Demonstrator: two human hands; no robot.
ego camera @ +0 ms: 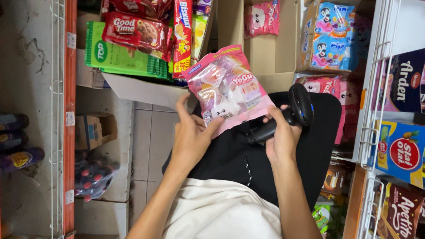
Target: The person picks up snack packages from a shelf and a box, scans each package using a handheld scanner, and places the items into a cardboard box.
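Shop shelving crowds a narrow aisle, seen from above by a person seated or crouched on a pale tiled floor (152, 140), dark lap at centre. Their left hand (191, 133) grips a pink sweet packet (227, 88) by its lower edge, thumb on top and fingers underneath, tilting its printed face up toward the camera so the label end points at the other hand. At about 3 o'clock from the packet, the right hand (282, 137) is wrapped firmly around the handle of a black handheld scanner (286, 117), its rounded head just beside the packet's lower right corner, seemingly angled at the packet's barcode, though the scanning window itself is hidden. At 12 o'clock stands an open cardboard box (258, 47) with a matching pink packet inside, and at 11 o'clock red biscuit packs (138, 30) lie stacked on a green carton (119, 56). A white wire rack (377, 82) at 3 o'clock holds blue and purple snack boxes. An orange shelf post (67, 98) runs down at 9 o'clock, with bottles low at 8 o'clock.
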